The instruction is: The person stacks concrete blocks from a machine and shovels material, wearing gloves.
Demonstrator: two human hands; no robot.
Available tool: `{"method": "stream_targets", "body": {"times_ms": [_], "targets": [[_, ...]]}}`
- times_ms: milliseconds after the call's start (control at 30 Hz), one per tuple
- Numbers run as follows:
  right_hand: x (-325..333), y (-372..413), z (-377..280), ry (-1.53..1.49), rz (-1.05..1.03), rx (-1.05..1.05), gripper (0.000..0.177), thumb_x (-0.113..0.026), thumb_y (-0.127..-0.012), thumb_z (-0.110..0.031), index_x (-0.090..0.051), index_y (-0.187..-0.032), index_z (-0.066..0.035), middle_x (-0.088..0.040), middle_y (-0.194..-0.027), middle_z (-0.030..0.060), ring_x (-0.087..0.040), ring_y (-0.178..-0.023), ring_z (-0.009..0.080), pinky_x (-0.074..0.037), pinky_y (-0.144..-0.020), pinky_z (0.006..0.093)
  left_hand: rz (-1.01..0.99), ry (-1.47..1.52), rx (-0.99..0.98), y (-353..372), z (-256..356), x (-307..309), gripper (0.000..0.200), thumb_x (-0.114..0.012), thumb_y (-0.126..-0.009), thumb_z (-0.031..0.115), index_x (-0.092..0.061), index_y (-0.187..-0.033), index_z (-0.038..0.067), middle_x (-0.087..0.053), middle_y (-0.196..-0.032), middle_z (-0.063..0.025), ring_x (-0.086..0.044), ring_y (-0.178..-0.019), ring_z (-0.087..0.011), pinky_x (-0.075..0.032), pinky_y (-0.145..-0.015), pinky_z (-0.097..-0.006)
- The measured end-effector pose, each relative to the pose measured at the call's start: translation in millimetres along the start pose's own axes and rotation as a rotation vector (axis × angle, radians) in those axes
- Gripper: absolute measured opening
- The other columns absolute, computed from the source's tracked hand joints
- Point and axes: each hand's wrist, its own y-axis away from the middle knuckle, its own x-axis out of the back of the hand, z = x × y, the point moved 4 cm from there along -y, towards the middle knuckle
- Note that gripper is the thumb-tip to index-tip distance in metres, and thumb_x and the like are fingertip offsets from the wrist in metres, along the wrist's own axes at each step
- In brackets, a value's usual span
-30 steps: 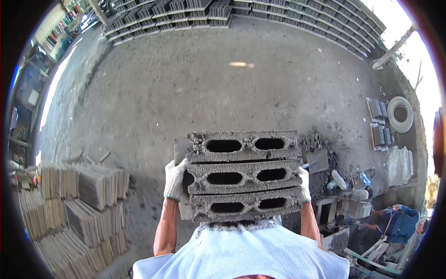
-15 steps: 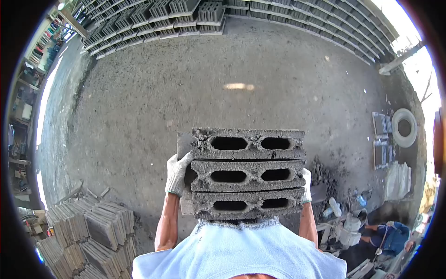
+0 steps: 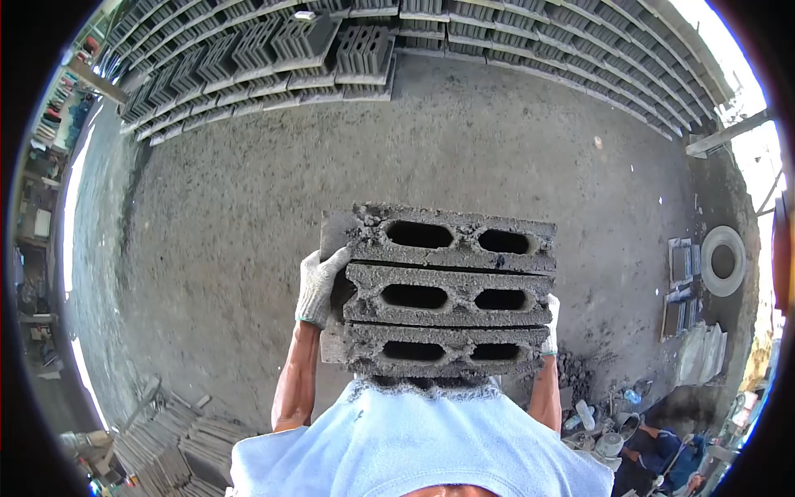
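Observation:
Three grey hollow concrete blocks (image 3: 414, 267) stand side by side on a flat pallet board (image 3: 334, 234), held close against my chest. Each block shows two dark oblong holes facing up. My left hand (image 3: 319, 286), in a white knitted glove, is closed on the board's left side, its fingers partly hidden beneath. On the opposite side my right hand (image 3: 551, 323), also gloved, grips the board; the blocks hide most of it.
Tiered rows of similar blocks (image 3: 546, 50) line the far side. Bare concrete floor (image 3: 248, 190) lies ahead. Stacked boards (image 3: 166, 447) stand at lower left. On the right are a ring-shaped object (image 3: 723, 262), a bucket (image 3: 627, 424) and another person (image 3: 662, 454), low down.
The far block rows appear nearer and lower in view, while the stacked boards have slid toward the bottom edge. The carried blocks sit slightly higher and tilt a little. Both hands keep their hold.

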Motion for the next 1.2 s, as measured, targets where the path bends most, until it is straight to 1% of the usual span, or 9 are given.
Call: {"method": "stream_targets", "body": {"times_ms": [133,267,433,667,733,867,967,1033,1200], "targets": [[-56,-117,-78,-0.289,0.028,-0.191,0.021,-0.061,-0.093,-0.012,-0.071,-0.104,0.002,-0.069,-0.089,-0.0005,-0.059,-0.076,0.0081,-0.050,-0.068,0.0261,-0.005,-0.088,0.013,-134,70,-58,0.031,-0.073,-0.087,0.022,-0.070,-0.102,-0.004,-0.071,-0.091,-0.0060,-0.063,-0.074,-0.0101,-0.052,-0.066,-0.0275],[-74,-299,-108,-0.073,-0.016,-0.118,0.022,-0.062,-0.093,-0.014,-0.071,-0.103,0.002,-0.068,-0.086,-0.0011,-0.057,-0.074,0.0071,-0.048,-0.066,0.0254,0.024,-0.026,-0.114,-273,143,-134,0.031,-0.072,-0.088,0.022,-0.071,-0.104,-0.004,-0.071,-0.087,-0.0042,-0.063,-0.071,-0.0098,-0.051,-0.065,-0.0269],[-98,-497,-177,0.101,-0.083,-0.088,0.023,-0.063,-0.092,-0.017,-0.071,-0.102,0.003,-0.067,-0.083,-0.0018,-0.055,-0.071,0.0059,-0.047,-0.063,0.0246,0.147,0.037,-0.015,-396,191,-170,0.024,-0.072,-0.090,0.021,-0.071,-0.095,-0.002,-0.068,-0.082,-0.0008,-0.058,-0.067,-0.0067,-0.047,-0.059,-0.0255],[-217,-757,-320,0.155,-0.181,-0.073,0.023,-0.063,-0.092,-0.019,-0.069,-0.090,0.003,-0.062,-0.075,-0.0033,-0.049,-0.067,0.0045,-0.043,-0.057,0.0262,0.318,0.060,-0.147,-594,270,-209,0.023,-0.070,-0.092,0.021,-0.071,-0.096,-0.002,-0.061,-0.076,0.0048,-0.048,-0.066,-0.0044,-0.041,-0.059,-0.0260],[-233,-851,-303,0.496,-0.163,0.061,0.023,-0.062,-0.091,-0.018,-0.070,-0.092,0.003,-0.063,-0.077,-0.0014,-0.049,-0.068,0.0056,-0.044,-0.057,0.0272,0.392,0.193,-0.060,-644,288,-224,0.025,-0.069,-0.092,0.022,-0.071,-0.096,-0.003,-0.058,-0.076,0.0051,-0.045,-0.066,-0.0052,-0.039,-0.059,-0.0263],[-291,-929,-400,0.154,-0.277,-0.082,0.033,-0.065,-0.093,-0.026,-0.071,-0.101,0.005,-0.067,-0.080,0.0005,-0.054,-0.070,0.0074,-0.047,-0.063,0.0288,0.393,-0.031,-0.106,-736,314,-228,0.019,-0.060,-0.092,0.013,-0.070,-0.095,-0.003,-0.066,-0.082,0.0007,-0.053,-0.071,-0.0060,-0.046,-0.066,-0.0268],[-320,-1020,-421,0.482,-0.330,-0.178,0.044,-0.066,-0.094,-0.035,-0.070,-0.116,0.004,-0.072,-0.088,0.0045,-0.063,-0.077,0.0094,-0.051,-0.073,0.0266,0.468,0.265,-0.027,-774,348,-265,0.022,-0.052,-0.093,0.011,-0.068,-0.093,-0.003,-0.068,-0.085,-0.0028,-0.056,-0.078,-0.0090,-0.048,-0.074,-0.0282],[-333,-1081,-424,0.432,-0.389,-0.274,0.043,-0.065,-0.094,-0.037,-0.071,-0.114,0.001,-0.075,-0.089,0.0069,-0.067,-0.080,0.0115,-0.052,-0.074,0.0292,0.493,0.287,-0.007,-805,348,-287,0.020,-0.052,-0.094,0.011,-0.065,-0.098,-0.003,-0.065,-0.091,-0.0041,-0.054,-0.083,-0.0105,-0.046,-0.077,-0.0291],[-371,-1249,-393,0.590,-0.536,-0.141,0.041,-0.065,-0.095,-0.037,-0.073,-0.108,0.000,-0.074,-0.086,0.0064,-0.065,-0.075,0.0119,-0.051,-0.071,0.0289,0.610,0.367,0.069,-871,314,-354,0.021,-0.051,-0.095,0.011,-0.057,-0.109,-0.003,-0.058,-0.105,-0.0074,-0.049,-0.096,-0.0144,-0.042,-0.087,-0.0316]]}}
